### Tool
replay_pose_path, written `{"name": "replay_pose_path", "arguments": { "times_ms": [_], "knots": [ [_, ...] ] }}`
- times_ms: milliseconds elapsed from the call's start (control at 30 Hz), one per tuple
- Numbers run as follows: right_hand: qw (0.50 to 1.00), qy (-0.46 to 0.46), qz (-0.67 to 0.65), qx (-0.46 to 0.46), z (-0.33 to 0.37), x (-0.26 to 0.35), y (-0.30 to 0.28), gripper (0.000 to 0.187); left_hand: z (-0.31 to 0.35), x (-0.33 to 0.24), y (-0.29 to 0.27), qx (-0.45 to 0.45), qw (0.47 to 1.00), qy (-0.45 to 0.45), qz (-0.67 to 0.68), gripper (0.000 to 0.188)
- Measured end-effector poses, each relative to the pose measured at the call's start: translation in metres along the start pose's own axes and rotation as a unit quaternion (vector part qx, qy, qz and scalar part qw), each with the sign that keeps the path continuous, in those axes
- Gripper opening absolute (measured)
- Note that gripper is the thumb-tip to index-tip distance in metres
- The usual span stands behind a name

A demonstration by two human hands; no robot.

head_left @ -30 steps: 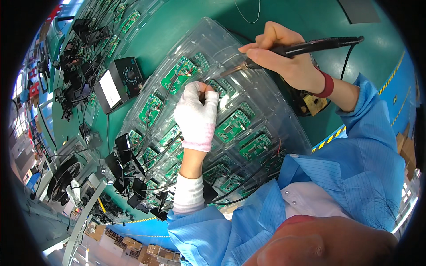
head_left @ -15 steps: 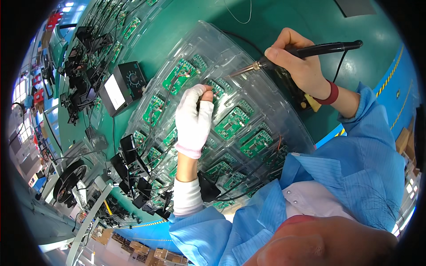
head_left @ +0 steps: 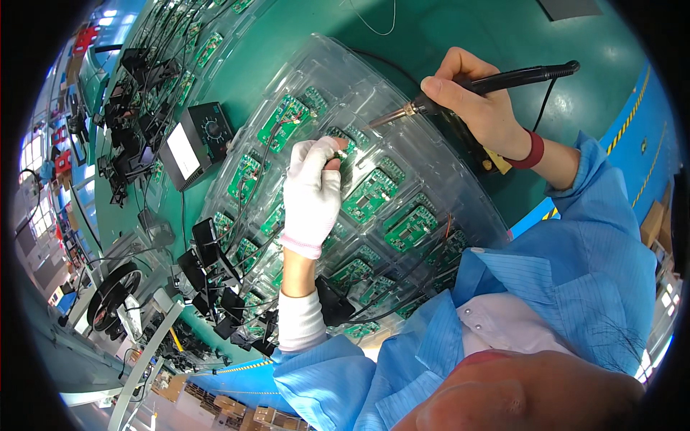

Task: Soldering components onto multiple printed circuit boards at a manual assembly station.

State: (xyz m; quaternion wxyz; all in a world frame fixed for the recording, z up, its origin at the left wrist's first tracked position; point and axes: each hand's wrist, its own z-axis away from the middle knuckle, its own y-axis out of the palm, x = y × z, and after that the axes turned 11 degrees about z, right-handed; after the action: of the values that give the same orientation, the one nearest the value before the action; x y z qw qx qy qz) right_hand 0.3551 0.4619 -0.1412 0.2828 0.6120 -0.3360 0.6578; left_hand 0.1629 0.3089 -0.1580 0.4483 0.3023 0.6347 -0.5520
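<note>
My left hand (head_left: 310, 197), in a white glove with bare fingertips, is closed on the edge of a small green circuit board (head_left: 349, 149) over the clear plastic tray (head_left: 325, 59). The fingers hide part of that board. Held like a pen in my bare right hand (head_left: 483, 111) is a black soldering iron (head_left: 521, 77). Its metal tip points left and hangs just right of the held board, seemingly apart from it. Around my left hand, more green boards (head_left: 370, 195) sit in the tray's compartments, some with wires attached.
Left of the tray stands a black control box (head_left: 213, 133) with a dial. Black cables and connectors (head_left: 215, 251) lie across the tray's left and near sides. A yellow sponge (head_left: 497, 160) is below my right hand, on the green tabletop (head_left: 460, 36).
Tray and boards appear slightly farther left in the picture. Both hands have shifted a little left too, and the iron's tip sits slightly lower. Both grips stay the same.
</note>
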Motion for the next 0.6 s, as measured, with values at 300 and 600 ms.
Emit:
{"name": "replay_pose_path", "arguments": {
  "times_ms": [300,600],
  "knots": [
    [1.000,-0.010,0.023,-0.005,0.002,0.000,-0.002,0.015,0.003,0.005,0.009,-0.091,0.982,-0.131,0.101,0.022],
    [1.000,-0.012,0.026,0.012,-0.004,0.000,-0.001,0.018,0.001,-0.010,0.010,-0.085,0.956,-0.212,0.183,0.024]
  ]
}}
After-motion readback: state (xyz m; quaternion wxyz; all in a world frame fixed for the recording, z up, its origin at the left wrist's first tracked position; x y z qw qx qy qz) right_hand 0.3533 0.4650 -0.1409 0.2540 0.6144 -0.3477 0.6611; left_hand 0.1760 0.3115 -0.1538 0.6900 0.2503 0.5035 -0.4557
